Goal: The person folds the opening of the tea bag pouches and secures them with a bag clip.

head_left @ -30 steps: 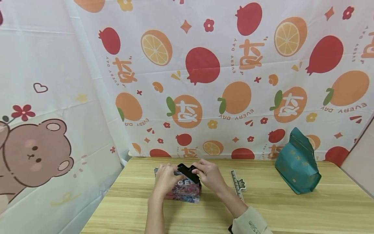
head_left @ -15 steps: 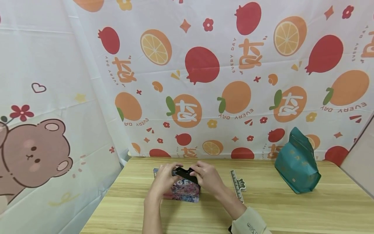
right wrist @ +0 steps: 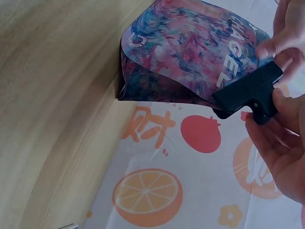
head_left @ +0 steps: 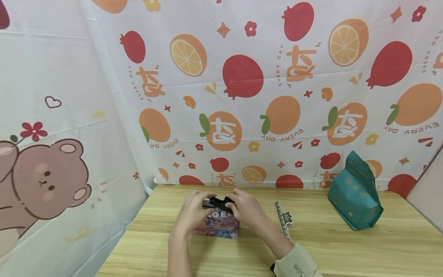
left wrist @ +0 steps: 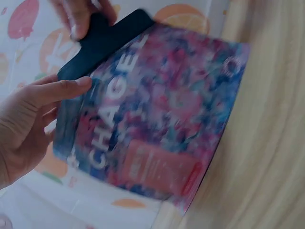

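A flat-topped pouch (left wrist: 162, 105) with a pink, blue and purple pattern and white "CHAGEL" lettering stands on the wooden table. My left hand (head_left: 192, 213) pinches its top edge, thumb on the front and fingers behind. Across one end of that top edge lies a wide black bag clip (right wrist: 248, 90). The fingers of my right hand (head_left: 247, 209) squeeze the clip's handles from the other side. In the right wrist view, the left thumb sits close to the clip's far end, and the pouch's folded side (right wrist: 147, 83) shows.
A teal bag (head_left: 355, 192) with a folded top stands at the right of the table (head_left: 346, 254). Nearer lies a white clip with ruler-like marks (head_left: 283, 221). A small black object (head_left: 272, 269) shows by the right sleeve. A fruit-print curtain (head_left: 242, 115) hangs behind.
The black clip has tipped flatter over the pouch's top edge. My left hand has shifted slightly left along the pouch, while my right hand keeps its hold on the clip.
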Available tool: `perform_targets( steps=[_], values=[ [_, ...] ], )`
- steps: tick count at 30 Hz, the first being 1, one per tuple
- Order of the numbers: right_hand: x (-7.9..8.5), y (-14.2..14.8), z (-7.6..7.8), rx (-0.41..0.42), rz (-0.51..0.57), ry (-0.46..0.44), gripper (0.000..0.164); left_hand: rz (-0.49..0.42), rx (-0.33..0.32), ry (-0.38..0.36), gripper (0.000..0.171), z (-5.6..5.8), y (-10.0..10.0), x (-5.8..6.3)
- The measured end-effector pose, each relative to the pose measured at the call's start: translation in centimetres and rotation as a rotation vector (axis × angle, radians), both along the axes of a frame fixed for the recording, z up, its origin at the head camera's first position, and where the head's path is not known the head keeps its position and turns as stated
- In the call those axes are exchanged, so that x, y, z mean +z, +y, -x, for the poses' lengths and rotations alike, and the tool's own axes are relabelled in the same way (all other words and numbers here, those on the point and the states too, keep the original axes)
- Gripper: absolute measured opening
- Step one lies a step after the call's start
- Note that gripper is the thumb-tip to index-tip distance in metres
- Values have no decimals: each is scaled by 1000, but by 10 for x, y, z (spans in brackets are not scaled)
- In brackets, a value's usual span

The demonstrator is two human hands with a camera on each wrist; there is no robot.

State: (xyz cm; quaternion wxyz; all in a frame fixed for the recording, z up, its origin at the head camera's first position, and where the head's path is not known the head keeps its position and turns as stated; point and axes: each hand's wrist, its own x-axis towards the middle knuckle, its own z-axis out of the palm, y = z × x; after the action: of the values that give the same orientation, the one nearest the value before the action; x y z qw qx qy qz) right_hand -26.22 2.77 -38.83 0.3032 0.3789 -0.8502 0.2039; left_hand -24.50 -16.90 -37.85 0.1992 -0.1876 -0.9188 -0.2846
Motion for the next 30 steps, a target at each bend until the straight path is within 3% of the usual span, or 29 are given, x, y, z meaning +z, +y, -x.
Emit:
perform_targets(
  steps=[3, 5, 11, 13, 16, 19, 23, 30],
  values=[
    [0, 1, -2, -17, 5, -102, 23, -5, 66, 27, 46, -2, -16, -1],
    [0, 2, -2, -26, 24, -186, 27, -65, 83, -10, 50, -3, -27, -3],
    [-4, 6, -2, -14, 115, -454, 49, -425, 23, -273, 61, -4, -54, -15],
    [-8, 7, -1, -7, 139, -543, 56, -501, 20, -341, 63, -3, -58, -20],
    [-15, 10, 1, 1, 185, -680, 58, -512, 41, -405, 63, -1, -61, -25],
    [-23, 12, 4, 19, 220, -766, 49, -470, 48, -440, 66, 1, -60, -27],
    [-32, 11, 6, 39, 210, -770, 33, -443, 34, -440, 67, 2, -58, -29],
    [-34, 9, 6, 13, 199, -778, 39, -444, 36, -461, 65, -1, -60, -29]
  ],
)
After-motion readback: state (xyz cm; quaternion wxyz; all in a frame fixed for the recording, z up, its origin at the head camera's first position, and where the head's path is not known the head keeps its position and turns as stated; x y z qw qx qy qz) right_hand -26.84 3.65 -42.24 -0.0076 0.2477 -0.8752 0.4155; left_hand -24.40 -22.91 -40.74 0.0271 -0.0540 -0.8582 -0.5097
